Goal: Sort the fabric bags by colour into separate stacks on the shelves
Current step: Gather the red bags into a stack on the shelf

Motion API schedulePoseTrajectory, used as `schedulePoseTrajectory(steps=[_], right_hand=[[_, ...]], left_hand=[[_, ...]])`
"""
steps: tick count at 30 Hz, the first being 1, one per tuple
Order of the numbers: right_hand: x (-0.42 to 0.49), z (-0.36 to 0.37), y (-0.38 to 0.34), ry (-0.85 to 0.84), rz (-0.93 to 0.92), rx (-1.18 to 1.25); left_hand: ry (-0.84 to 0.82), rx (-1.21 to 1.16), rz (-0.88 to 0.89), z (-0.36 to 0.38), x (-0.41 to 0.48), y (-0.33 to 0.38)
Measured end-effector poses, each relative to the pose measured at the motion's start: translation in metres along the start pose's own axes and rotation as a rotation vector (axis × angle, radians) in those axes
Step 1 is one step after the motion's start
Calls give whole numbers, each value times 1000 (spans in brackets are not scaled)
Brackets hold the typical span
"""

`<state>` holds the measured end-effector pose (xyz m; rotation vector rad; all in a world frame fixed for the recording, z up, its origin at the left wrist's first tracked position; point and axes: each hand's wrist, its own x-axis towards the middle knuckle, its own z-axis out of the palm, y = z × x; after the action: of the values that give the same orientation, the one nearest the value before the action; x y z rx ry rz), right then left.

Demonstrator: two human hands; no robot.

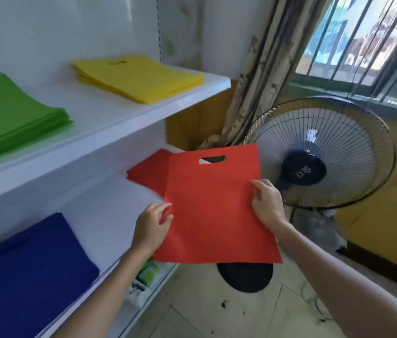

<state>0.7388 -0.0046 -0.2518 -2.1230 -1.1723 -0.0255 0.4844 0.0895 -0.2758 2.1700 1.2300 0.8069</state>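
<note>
Left hand (150, 226) pinches the red bag's (213, 208) left edge. Right hand (267, 200) pinches its right edge, fingers curled, beside the red stack (147, 173).

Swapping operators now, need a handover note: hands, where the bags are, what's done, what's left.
Left hand pinches the left edge of a flat red fabric bag with a cut-out handle; right hand pinches its right edge.
Upper white shelf: stack of green fabric bags, stack of yellow fabric bags.
Lower white shelf: stack of blue fabric bags, stack of red fabric bags.
Done: four stacks. Left: lay the held bag on the red stack.
</note>
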Motion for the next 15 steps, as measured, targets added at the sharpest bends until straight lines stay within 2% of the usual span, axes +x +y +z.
schedulePoseTrajectory(steps=[8, 15], right_hand=[[41, 84, 47, -223, 107, -7], [76, 147, 75, -234, 128, -1]], left_hand=[[-74, -2, -136, 70, 51, -64], [-48, 4, -211, 107, 85, -94]])
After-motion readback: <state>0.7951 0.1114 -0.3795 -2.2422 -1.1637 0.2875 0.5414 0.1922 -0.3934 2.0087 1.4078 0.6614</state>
